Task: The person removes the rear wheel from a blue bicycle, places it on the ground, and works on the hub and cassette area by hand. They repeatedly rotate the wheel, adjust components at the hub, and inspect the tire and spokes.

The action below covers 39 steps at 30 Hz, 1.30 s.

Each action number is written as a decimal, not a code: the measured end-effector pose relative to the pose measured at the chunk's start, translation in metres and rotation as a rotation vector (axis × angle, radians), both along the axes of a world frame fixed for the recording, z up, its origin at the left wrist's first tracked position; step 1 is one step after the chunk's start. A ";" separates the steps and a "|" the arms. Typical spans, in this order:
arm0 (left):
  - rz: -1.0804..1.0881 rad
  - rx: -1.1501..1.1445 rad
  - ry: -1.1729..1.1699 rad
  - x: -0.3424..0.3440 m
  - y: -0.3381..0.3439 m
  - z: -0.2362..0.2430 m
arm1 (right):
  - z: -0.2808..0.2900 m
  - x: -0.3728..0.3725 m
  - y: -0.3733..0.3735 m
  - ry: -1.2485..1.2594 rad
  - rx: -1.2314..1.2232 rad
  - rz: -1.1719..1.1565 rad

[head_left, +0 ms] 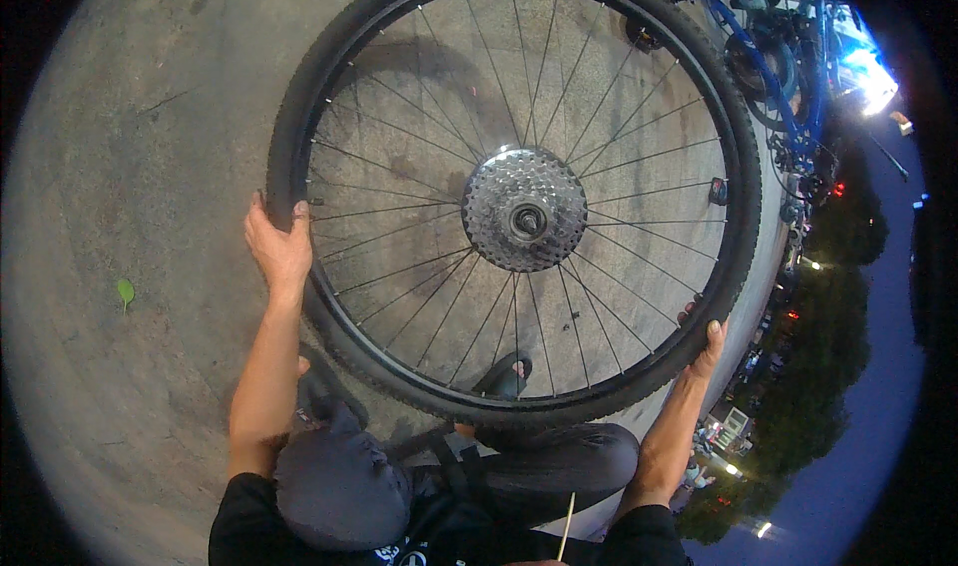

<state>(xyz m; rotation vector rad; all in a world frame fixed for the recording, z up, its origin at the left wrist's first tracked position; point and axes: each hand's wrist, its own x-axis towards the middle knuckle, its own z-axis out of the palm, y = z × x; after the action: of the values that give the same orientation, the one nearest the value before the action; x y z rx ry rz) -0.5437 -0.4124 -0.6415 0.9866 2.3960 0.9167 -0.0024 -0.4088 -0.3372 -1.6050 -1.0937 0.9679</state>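
From afar I judge left hand (278, 247) and right hand (710, 350), both grasping the wheel (525, 192), are steadying it (next move: even support).

A green leaf (125, 291) is lying on the grey ground (130, 167), over to the left. Across on the right, a blue bicycle (819, 67) is showing near a glaring white light (873, 82), while dark trees (823, 376) are looming against the deep blue sky (888, 366).
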 end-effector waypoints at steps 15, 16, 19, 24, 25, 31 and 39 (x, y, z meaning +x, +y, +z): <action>-0.753 0.747 -0.227 0.080 0.063 0.143 | 0.006 -0.002 -0.001 -0.036 0.039 0.042; -0.781 0.767 -0.255 0.085 0.068 0.146 | 0.006 -0.002 -0.001 -0.043 0.044 0.047; -0.849 0.829 -0.309 0.097 0.077 0.152 | 0.006 -0.002 -0.001 -0.027 0.056 0.045; -0.848 0.859 -0.278 0.105 0.077 0.156 | 0.008 -0.007 -0.001 -0.059 0.060 0.032; -0.846 0.860 -0.268 0.105 0.078 0.155 | 0.009 -0.008 -0.001 -0.064 0.061 0.035; -0.796 0.853 -0.246 0.114 0.073 0.156 | 0.008 -0.005 -0.002 -0.059 0.066 0.035; -0.756 0.857 -0.223 0.115 0.067 0.154 | 0.008 -0.011 -0.001 -0.065 0.086 -0.015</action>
<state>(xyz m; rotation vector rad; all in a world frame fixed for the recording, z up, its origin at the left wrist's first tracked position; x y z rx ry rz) -0.4287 -0.3452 -0.4875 1.7737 1.1997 1.6154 -0.0133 -0.4098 -0.3291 -1.5820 -1.1510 0.8526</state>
